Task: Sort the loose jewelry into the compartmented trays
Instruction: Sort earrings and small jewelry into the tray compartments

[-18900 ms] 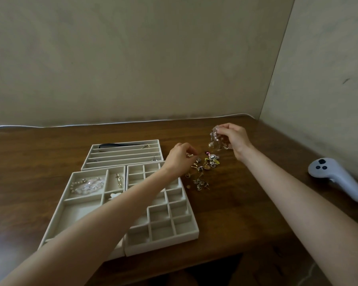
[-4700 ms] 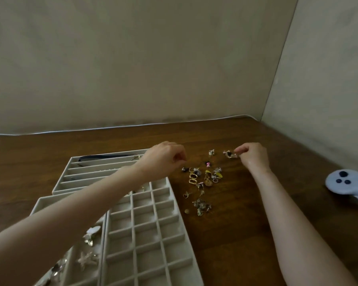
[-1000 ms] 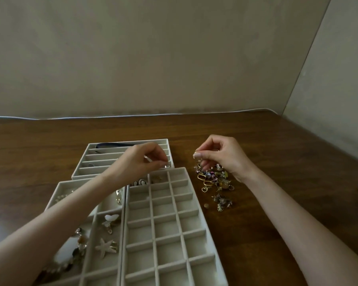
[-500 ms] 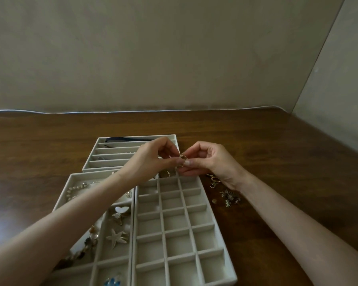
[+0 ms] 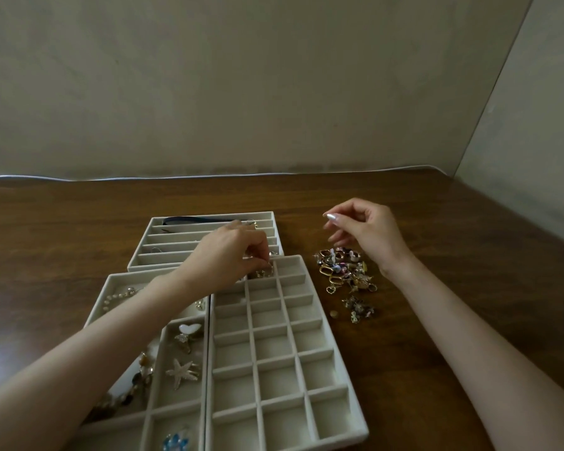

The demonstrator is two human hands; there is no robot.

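1. While my left hand is down over the grid tray, its fingers are curled and the tips pinch a small silvery piece. That's at the far row, second compartment from the right. Can't tell if the piece is touching the compartment floor.
2. The loose jewelry sits in a heap on the table, just right of the grid tray's far end. It's gold oval links, a little open heart and a bunch of mixed charms. A smaller clump and one round gold bit lie a little nearer to me.
3. My right hand hovers over the far side of that heap without touching it. The fingers are loosely curled, thumb and forefinger parted, nothing in them. The two hands are well apart.
4. Just past the grid tray is the long-slot tray, with a dark blue band lying in its farthest slot.
5. Right against the grid tray's left side is the big-compartment tray, partly under my left forearm. It holds a pearl strand, a white clip, a starfish clip and a blue piece at the near edge.
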